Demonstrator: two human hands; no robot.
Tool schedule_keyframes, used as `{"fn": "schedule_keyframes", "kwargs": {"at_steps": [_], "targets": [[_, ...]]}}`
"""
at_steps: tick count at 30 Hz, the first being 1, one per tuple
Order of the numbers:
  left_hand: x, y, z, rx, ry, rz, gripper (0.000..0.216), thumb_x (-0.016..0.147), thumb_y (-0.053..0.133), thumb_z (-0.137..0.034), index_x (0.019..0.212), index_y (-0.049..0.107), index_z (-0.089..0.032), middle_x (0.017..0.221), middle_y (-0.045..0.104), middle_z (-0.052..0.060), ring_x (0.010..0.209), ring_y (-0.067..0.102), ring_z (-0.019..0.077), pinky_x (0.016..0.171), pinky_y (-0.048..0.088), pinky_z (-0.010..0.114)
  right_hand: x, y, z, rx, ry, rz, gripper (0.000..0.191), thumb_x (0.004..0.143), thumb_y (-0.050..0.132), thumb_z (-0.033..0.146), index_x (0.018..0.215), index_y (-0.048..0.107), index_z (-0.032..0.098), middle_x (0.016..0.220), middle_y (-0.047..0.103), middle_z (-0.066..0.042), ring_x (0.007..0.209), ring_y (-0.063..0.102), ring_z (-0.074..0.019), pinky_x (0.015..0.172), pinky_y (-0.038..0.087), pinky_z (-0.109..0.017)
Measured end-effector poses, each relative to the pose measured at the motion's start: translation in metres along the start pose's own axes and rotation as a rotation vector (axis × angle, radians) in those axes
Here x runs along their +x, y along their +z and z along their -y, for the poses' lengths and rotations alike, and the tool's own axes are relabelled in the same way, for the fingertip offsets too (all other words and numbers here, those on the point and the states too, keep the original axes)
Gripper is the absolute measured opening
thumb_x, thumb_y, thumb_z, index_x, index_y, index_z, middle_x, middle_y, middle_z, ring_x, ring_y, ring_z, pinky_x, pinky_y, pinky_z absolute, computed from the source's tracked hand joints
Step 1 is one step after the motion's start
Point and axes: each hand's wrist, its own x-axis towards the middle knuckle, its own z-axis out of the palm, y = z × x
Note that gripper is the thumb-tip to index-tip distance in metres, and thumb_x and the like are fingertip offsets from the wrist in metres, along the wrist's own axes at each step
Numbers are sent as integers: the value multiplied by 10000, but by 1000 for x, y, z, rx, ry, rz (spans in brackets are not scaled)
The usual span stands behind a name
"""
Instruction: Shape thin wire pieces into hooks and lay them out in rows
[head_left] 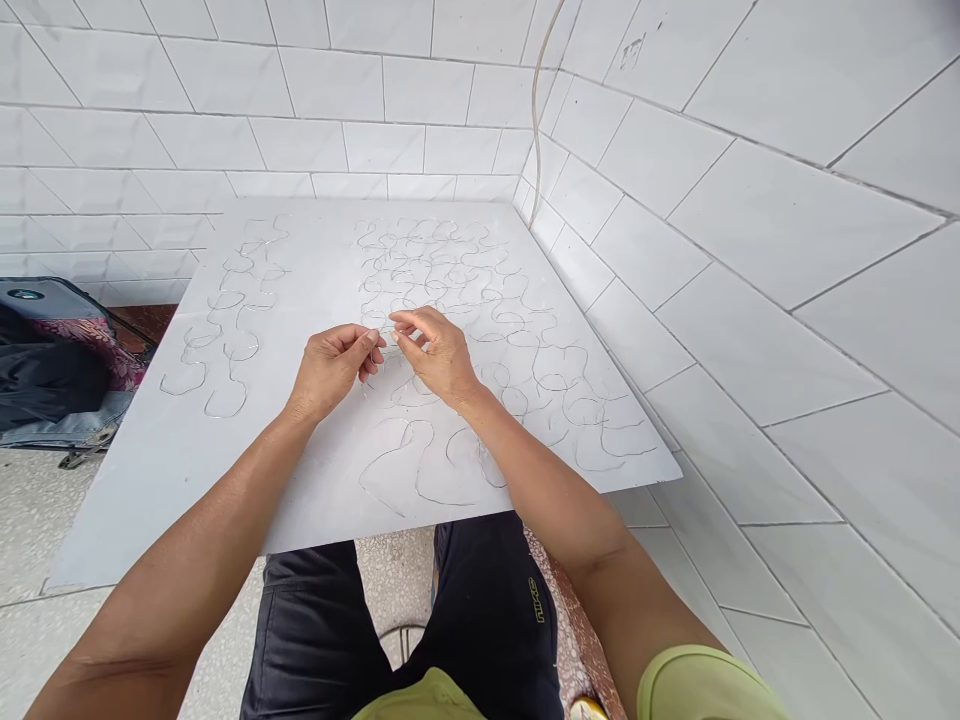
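Note:
My left hand [334,368] is closed in a pinch, with thumb and index finger on a thin wire that is only faintly visible. Facing it a short way to the right, my right hand [439,360] has its thumb and index fingertip close together at the same wire. Both hands are above the middle of a white board [307,270]. Bent, S-shaped wires [420,455] lie under and around my right forearm, and many more spread across the board's right side. A sparser group of curved wires [241,347] lies on the left side.
White tiled walls [750,300] meet at the board's back right corner, where a thin cable [534,120] hangs. A folding chair with dark cloth [49,365] stands at the left on a speckled floor [45,500]. My legs [480,610] are under the front edge.

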Motion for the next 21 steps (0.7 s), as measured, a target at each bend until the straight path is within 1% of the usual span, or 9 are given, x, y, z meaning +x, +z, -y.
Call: {"fn": "schedule_keyframes", "kwargs": {"at_steps": [4, 7, 9, 14, 17, 19, 21], "targets": [[-2, 3, -1, -3, -20, 11, 306, 926, 683, -466, 850, 760, -180, 776, 699, 59, 633, 599, 140, 552, 469, 267, -2, 1, -4, -88, -65, 40, 206, 1038, 519, 255, 1049, 724, 242, 1030, 685, -71, 1009, 619, -206, 875, 526, -347], [-3, 4, -1, -4, -56, -7, 287, 918, 689, -451, 836, 749, -182, 767, 692, 58, 626, 585, 136, 534, 437, 253, -3, 1, -4, -113, -87, 41, 221, 1035, 505, 217, 1017, 724, 235, 1005, 681, -69, 1010, 611, -205, 897, 515, -347], [-4, 5, -1, -3, -72, -19, 279, 917, 690, -442, 835, 747, -182, 770, 692, 57, 625, 580, 131, 539, 438, 247, -3, 0, -5, -115, -105, 43, 236, 1030, 501, 200, 1004, 732, 237, 983, 688, -67, 1003, 616, -207, 904, 513, -355], [-5, 7, 0, 3, -77, -73, 262, 923, 687, -415, 827, 749, -180, 751, 682, 50, 612, 574, 123, 557, 457, 246, -3, 0, -9, -97, -143, 66, 271, 1021, 496, 187, 959, 754, 241, 917, 698, -60, 956, 630, -209, 872, 524, -363], [-6, 7, 1, 17, -82, -78, 248, 920, 688, -395, 815, 748, -179, 738, 679, 49, 601, 569, 122, 550, 453, 247, -2, -2, -13, -89, -194, 89, 274, 1018, 500, 192, 944, 759, 241, 896, 702, -51, 927, 631, -200, 858, 525, -356], [-6, 8, 1, 24, -79, -73, 256, 921, 688, -403, 813, 747, -179, 736, 681, 49, 599, 568, 123, 549, 452, 249, -1, -3, -13, -91, -193, 105, 273, 1018, 499, 198, 945, 758, 244, 898, 706, -46, 931, 634, -199, 868, 526, -358], [-5, 8, 2, 32, -73, -70, 280, 924, 687, -433, 819, 746, -180, 738, 685, 51, 599, 574, 128, 547, 450, 253, -1, -5, -10, -91, -148, 114, 263, 1021, 503, 218, 952, 755, 246, 919, 714, -45, 947, 641, -199, 883, 525, -358]]}}
